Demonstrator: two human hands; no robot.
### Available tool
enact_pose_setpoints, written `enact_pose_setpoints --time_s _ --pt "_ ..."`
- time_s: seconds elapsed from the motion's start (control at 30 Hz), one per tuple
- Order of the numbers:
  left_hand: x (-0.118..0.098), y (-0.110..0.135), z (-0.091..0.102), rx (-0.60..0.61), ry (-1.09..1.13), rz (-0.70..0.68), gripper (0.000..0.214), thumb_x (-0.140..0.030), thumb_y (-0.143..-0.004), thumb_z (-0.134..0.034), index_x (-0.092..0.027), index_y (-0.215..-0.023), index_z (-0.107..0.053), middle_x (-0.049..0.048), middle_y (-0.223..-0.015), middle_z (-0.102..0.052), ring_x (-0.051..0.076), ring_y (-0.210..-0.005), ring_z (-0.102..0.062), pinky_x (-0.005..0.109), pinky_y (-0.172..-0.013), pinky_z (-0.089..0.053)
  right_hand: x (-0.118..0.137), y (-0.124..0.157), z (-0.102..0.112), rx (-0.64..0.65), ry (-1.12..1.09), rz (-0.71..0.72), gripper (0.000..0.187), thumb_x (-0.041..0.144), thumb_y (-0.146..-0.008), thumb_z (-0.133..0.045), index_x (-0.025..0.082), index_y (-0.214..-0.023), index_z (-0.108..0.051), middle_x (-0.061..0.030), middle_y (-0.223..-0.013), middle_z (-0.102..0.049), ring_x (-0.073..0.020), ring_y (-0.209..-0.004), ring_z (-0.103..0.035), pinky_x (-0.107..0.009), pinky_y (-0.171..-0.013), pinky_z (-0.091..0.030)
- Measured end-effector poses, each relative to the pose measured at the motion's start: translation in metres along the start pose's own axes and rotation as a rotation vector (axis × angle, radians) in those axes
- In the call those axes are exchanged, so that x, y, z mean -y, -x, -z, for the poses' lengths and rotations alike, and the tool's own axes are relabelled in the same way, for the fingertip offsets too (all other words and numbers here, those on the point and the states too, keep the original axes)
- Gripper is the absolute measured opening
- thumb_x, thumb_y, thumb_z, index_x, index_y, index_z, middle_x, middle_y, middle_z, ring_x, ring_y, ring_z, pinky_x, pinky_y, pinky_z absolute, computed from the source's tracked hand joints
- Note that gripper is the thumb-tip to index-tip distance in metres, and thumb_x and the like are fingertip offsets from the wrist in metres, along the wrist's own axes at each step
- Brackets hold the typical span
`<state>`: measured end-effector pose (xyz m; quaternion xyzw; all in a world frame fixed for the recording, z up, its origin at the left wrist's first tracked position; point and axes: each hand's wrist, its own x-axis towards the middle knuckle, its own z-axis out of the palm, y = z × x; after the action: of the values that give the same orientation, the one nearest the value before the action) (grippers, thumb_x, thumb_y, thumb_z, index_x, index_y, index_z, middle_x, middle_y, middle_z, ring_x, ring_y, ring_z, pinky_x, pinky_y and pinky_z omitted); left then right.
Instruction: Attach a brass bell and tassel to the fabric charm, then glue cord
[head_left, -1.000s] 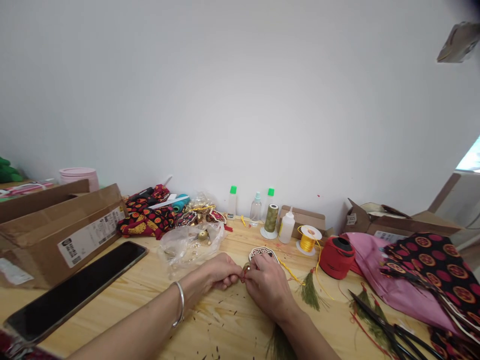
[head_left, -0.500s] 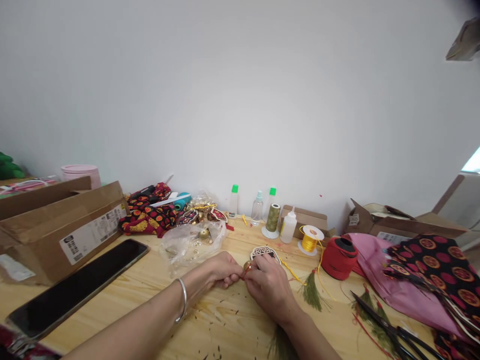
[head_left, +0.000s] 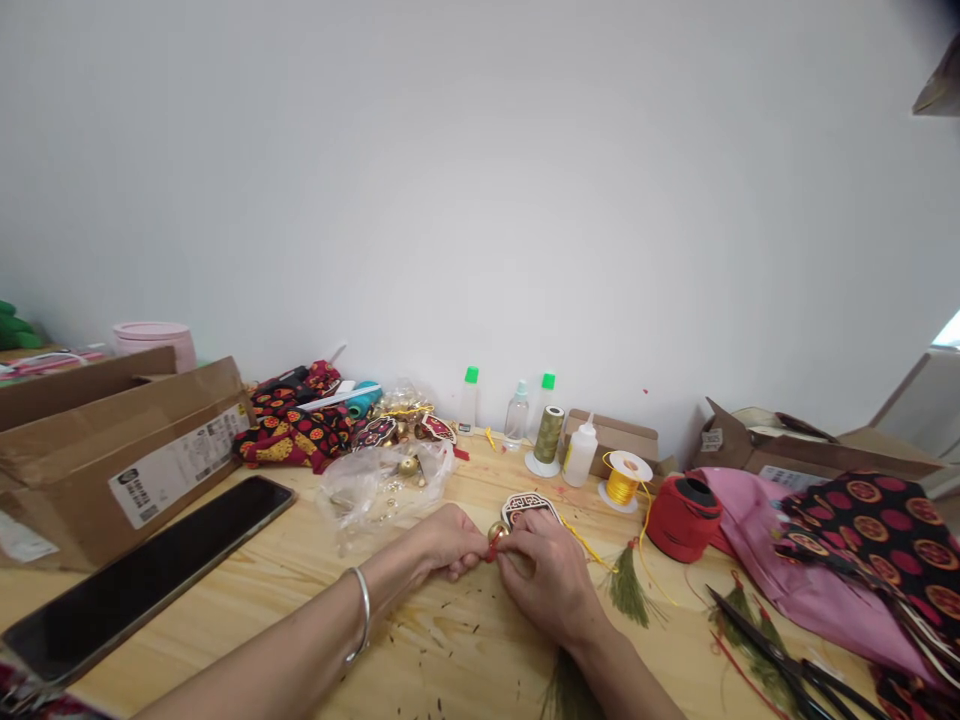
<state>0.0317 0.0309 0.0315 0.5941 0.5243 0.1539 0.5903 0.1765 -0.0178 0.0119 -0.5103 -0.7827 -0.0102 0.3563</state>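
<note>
My left hand (head_left: 442, 545) and my right hand (head_left: 546, 578) meet over the wooden table (head_left: 247, 590), both pinched on a small gold bell (head_left: 496, 531) with a bit of red cord at it. A flat patterned ornament (head_left: 529, 505) lies just behind my fingers. A green tassel (head_left: 628, 590) on a yellow cord lies to the right of my right hand. More green tassel strands (head_left: 559, 690) show under my right wrist. A silver bangle sits on my left wrist.
A clear bag of bells (head_left: 379, 485), patterned fabric (head_left: 296, 425), glue bottles (head_left: 469, 400), thread spools (head_left: 621, 478) and a red spool (head_left: 681, 515) line the back. A cardboard box (head_left: 112, 440) and black strip (head_left: 142, 575) lie left. Scissors (head_left: 780, 655) and pink cloth (head_left: 765, 545) lie right.
My hands stay pinched together at the bell. The view has shifted slightly, and my right hand has moved a little to the right.
</note>
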Motion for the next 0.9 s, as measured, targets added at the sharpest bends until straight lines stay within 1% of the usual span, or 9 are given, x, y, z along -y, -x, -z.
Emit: enact_pose_setpoints --time_s 0.17,0.37,0.5,0.6,0.77,0.9 --pt "-0.002 0.003 -0.002 0.002 -0.009 -0.027 0.021 -0.018 -0.050 -0.049 -0.017 -0.031 -0.039 -0.0098 -0.025 -0.035 0.002 -0.025 -0.024 0.019 -0.034 -0.021 0.001 0.000 -0.003 0.068 0.053 -0.019 0.013 0.016 -0.069 -0.055 0.026 -0.069 -0.064 0.0009 -0.066 -0.056 -0.0118 -0.065 -0.050 -0.020 -0.055 -0.033" --pt "-0.001 0.002 -0.002 -0.003 -0.028 -0.031 0.024 -0.021 -0.051 -0.052 -0.017 -0.031 -0.039 -0.0096 -0.025 -0.036 0.002 -0.026 -0.026 0.019 -0.033 -0.021 0.003 0.000 0.000 0.117 0.146 -0.045 0.015 0.015 -0.070 -0.052 0.024 -0.066 -0.063 0.0011 -0.062 -0.056 -0.0117 -0.061 -0.050 -0.021 -0.050 -0.028" --pt "0.000 0.001 -0.002 0.003 -0.040 -0.041 0.024 -0.021 -0.052 -0.051 -0.017 -0.032 -0.039 -0.0098 -0.026 -0.036 0.002 -0.026 -0.026 0.019 -0.034 -0.023 0.004 -0.001 0.002 0.131 0.112 -0.081 0.016 0.013 -0.070 -0.052 0.023 -0.062 -0.062 0.0025 -0.059 -0.055 -0.0100 -0.057 -0.048 -0.020 -0.049 -0.027" --pt "0.001 0.000 -0.001 0.017 -0.049 -0.054 0.023 -0.021 -0.052 -0.051 -0.017 -0.032 -0.039 -0.0096 -0.027 -0.036 0.002 -0.026 -0.027 0.019 -0.034 -0.024 0.005 -0.002 0.002 0.146 0.084 -0.124 0.017 0.014 -0.071 -0.052 0.023 -0.060 -0.062 0.0030 -0.058 -0.054 -0.0092 -0.055 -0.047 -0.019 -0.048 -0.028" --pt "0.003 0.001 0.000 0.036 -0.052 -0.093 0.023 -0.021 -0.052 -0.048 -0.017 -0.031 -0.038 -0.0094 -0.026 -0.035 0.003 -0.027 -0.027 0.019 -0.033 -0.022 0.009 -0.002 0.003 0.160 0.066 -0.200 0.014 0.019 -0.068 -0.055 0.028 -0.064 -0.065 0.0031 -0.057 -0.056 -0.0102 -0.055 -0.051 -0.019 -0.047 -0.029" --pt "0.006 0.001 -0.001 0.024 -0.048 -0.120 0.023 -0.020 -0.052 -0.047 -0.017 -0.031 -0.039 -0.0094 -0.026 -0.034 0.003 -0.027 -0.026 0.019 -0.033 -0.021 0.012 -0.002 0.001 0.142 0.075 -0.254 0.012 0.020 -0.066 -0.058 0.029 -0.064 -0.066 0.0026 -0.059 -0.060 -0.0123 -0.056 -0.054 -0.021 -0.047 -0.029"
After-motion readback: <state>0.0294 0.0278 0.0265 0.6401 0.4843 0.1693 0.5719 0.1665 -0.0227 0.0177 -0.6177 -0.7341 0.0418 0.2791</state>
